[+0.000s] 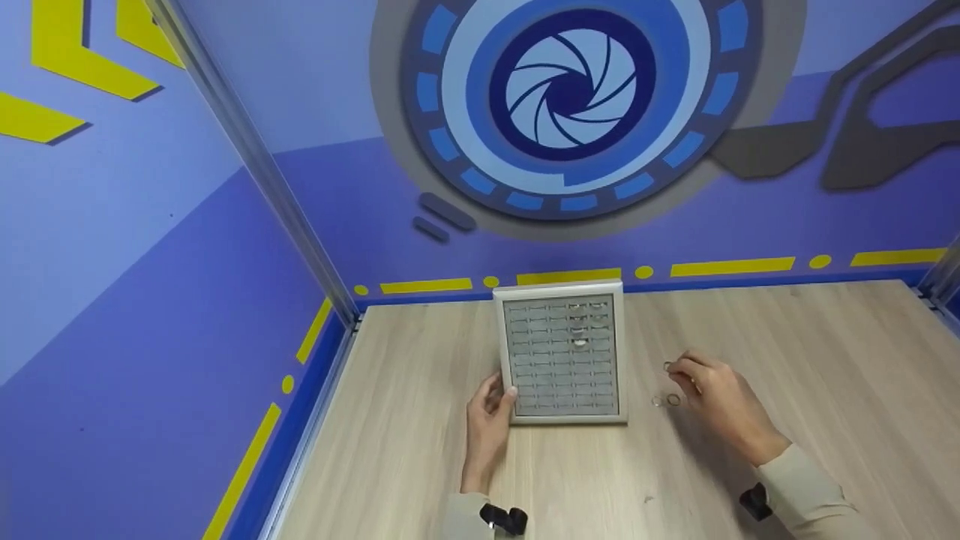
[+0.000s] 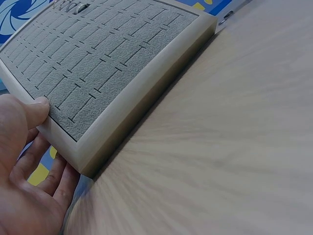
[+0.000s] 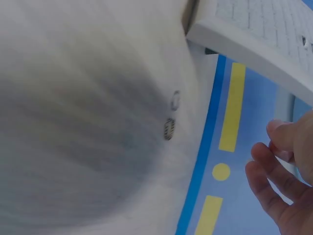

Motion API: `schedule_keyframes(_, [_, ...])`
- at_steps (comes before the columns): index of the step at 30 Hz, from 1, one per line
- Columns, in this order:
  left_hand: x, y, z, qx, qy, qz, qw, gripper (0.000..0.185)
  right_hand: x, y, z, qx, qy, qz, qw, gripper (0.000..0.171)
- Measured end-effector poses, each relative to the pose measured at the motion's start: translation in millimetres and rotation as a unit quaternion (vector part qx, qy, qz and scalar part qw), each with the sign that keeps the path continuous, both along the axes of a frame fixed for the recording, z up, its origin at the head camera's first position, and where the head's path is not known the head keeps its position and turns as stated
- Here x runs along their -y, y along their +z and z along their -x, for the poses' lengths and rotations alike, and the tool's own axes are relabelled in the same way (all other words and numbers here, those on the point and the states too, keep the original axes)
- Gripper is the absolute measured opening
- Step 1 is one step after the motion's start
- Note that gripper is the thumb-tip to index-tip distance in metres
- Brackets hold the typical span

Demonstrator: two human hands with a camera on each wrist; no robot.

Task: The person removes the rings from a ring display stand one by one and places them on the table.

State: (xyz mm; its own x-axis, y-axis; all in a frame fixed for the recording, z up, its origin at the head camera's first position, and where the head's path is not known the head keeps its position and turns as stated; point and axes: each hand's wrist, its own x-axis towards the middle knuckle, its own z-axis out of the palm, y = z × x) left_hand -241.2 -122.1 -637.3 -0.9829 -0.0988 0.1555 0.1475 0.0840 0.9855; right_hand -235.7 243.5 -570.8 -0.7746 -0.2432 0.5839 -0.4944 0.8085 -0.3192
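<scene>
Sleeves [image 1: 806, 484], pale, a black wrist device [image 1: 756, 501] at each cuff. Left hand [image 1: 489, 416]: gripping the lower left edge of a framed ring display board [image 1: 551, 379], thumb on the front; board tilted up at the wood-grain table [image 1: 405, 405]. Right hand [image 1: 724, 397]: pinching a small ring [image 1: 667, 366] at the fingertips, right of the board. Dark ring [image 3: 169, 129] and pale ring [image 3: 175, 100]: loose on the table, side by side, near that hand. Seated rings [image 1: 580, 343]: upper-right slots. Beyond: blue-purple wall [image 1: 322, 225].
</scene>
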Motion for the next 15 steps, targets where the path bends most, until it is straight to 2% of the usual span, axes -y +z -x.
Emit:
schedule_keyframes(7, [0,-1.0,0.0,0.001,0.001,-0.011,0.9999,0.049,-13,-12.0,-2.7,-0.017,-0.003,-0.004,1.000,0.020])
schedule_keyframes(15, [0,-1.1,0.4,0.004,-0.005,-0.019,0.9998,0.049,-22,-27.0,-5.0,0.037,-0.025,-0.010,0.999,0.015])
